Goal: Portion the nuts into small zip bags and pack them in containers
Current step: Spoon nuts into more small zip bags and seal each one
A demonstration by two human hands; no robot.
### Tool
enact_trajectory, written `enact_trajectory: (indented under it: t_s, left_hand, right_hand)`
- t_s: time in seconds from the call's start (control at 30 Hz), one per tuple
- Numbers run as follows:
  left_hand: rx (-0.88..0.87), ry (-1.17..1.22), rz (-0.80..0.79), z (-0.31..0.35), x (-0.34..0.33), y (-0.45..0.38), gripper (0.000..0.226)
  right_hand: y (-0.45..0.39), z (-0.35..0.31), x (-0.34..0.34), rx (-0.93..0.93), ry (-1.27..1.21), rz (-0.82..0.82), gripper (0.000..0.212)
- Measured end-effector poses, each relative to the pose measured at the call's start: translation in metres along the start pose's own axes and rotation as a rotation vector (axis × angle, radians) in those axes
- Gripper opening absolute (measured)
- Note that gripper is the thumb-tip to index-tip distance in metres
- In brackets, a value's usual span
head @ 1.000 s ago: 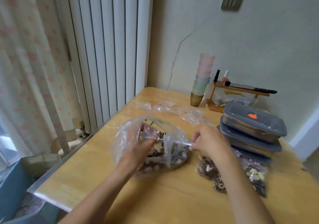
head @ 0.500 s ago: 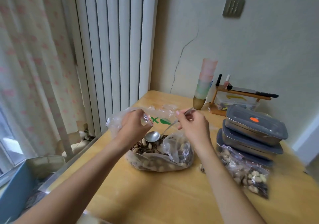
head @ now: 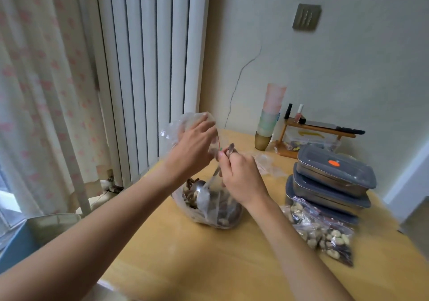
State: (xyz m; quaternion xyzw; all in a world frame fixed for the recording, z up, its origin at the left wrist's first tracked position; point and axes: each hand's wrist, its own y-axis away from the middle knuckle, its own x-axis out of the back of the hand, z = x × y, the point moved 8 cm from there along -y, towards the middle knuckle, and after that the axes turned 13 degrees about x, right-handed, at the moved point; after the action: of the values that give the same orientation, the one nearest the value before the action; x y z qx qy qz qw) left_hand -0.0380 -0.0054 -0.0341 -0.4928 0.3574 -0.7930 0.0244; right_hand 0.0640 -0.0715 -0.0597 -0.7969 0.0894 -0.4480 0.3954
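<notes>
1. A filled zip bag of nuts lies at the table's right.
2. The right hand pinches a spoon dipping into the big nut bag.
3. The left hand grips that bag's rim.
4. Three lidded containers are stacked behind.

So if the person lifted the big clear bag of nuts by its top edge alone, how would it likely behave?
The big nut bag would probably sag rather than keep its shape: its thin film is already crumpled where the left hand holds the rim. The nuts pooled at the bottom would likely hang as a lump and may shift. The spoon standing inside could slip.
</notes>
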Motion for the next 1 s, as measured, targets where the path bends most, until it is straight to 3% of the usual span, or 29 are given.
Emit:
enact_trajectory:
  t_s: [0.2, 0.3, 0.43, 0.63, 0.87, 0.93, 1.0]
  left_hand:
    - [0.073, -0.103, -0.04, -0.017, -0.016, 0.014, 0.022]
    - [0.219, -0.142, -0.091, -0.045, -0.026, 0.027, 0.021]
    - [0.388, -0.271, -0.285, -0.094, -0.05, 0.05, 0.012]
    - [0.578, -0.274, -0.402, -0.142, -0.07, 0.082, 0.033]
    - [0.788, -0.002, -0.497, -0.14, -0.069, 0.087, 0.03]
    - [0.821, 0.158, -0.53, -0.135, -0.074, 0.086, 0.031]
    - [0.783, 0.252, -0.459, -0.122, -0.069, 0.079, 0.028]
  right_hand:
    - [0.015, 0.023, -0.005, -0.134, -0.082, 0.037, 0.041]
    - [0.015, 0.015, -0.005, -0.084, -0.086, 0.015, 0.043]
    - [0.003, -0.011, -0.014, 0.053, -0.025, -0.054, 0.044]
    - [-0.021, -0.035, -0.026, 0.112, 0.067, -0.103, 0.033]
    - [-0.019, -0.021, -0.021, -0.024, 0.05, -0.028, 0.041]
    - [-0.012, -0.012, -0.016, -0.112, -0.001, -0.006, 0.043]
    - [-0.002, 0.004, -0.013, -0.259, -0.089, 0.023, 0.042]
